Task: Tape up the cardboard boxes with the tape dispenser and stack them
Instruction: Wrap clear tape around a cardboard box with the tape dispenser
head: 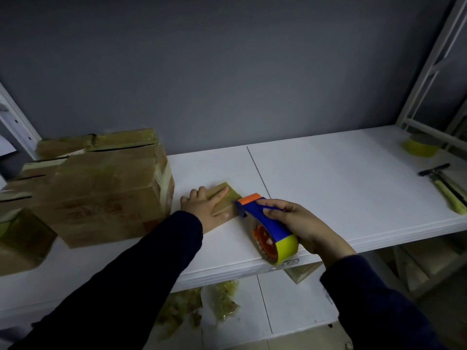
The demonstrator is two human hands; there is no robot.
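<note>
A small flat cardboard box [225, 206] lies on the white shelf [341, 188], part of its top covered with yellowish tape. My left hand [206, 205] presses flat on it, fingers straight. My right hand [300, 223] grips the blue, orange and yellow tape dispenser [267, 231], whose orange front end touches the box's right edge. Left of my left hand, almost touching it, stands a large taped cardboard box [106, 193]. More boxes sit behind it and at the far left.
A smaller taped box [22, 241] sits at the left front. A spare roll of yellow tape [419, 146] and a hammer-like tool [444, 185] lie at the shelf's right end. Crumpled tape scraps [202, 304] lie on the lower shelf. White rack posts rise at both sides.
</note>
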